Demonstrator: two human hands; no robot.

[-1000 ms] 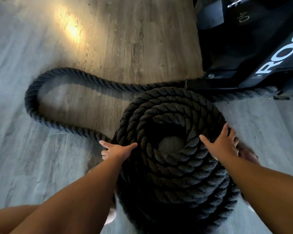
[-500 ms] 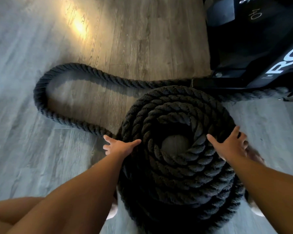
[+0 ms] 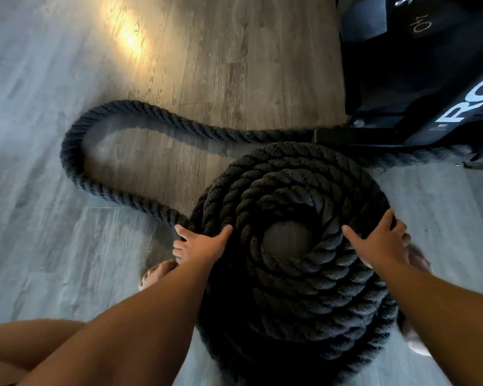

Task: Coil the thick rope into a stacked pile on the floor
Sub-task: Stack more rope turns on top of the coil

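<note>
The thick rope [image 3: 290,288] lies coiled in a stacked pile on the wooden floor [image 3: 53,260], with 1 loose loop trailing left. The left hand [image 3: 200,243] and right hand [image 3: 379,240] press flat on opposite sides, fingers spread, gripping nothing. The right fingertips seem hidden past the rim. Black equipment [image 3: 416,65] is cut off top right.

The rope [image 3: 290,246] is thick twisted fibre, matt black and rough, with fuzzy strands. The floor [image 3: 53,135] is grey-brown wood-grain plank, smooth with a soft sheen where light glares at the far left. The equipment [image 3: 430,79] at far right looks like matt black metal with white lettering.
</note>
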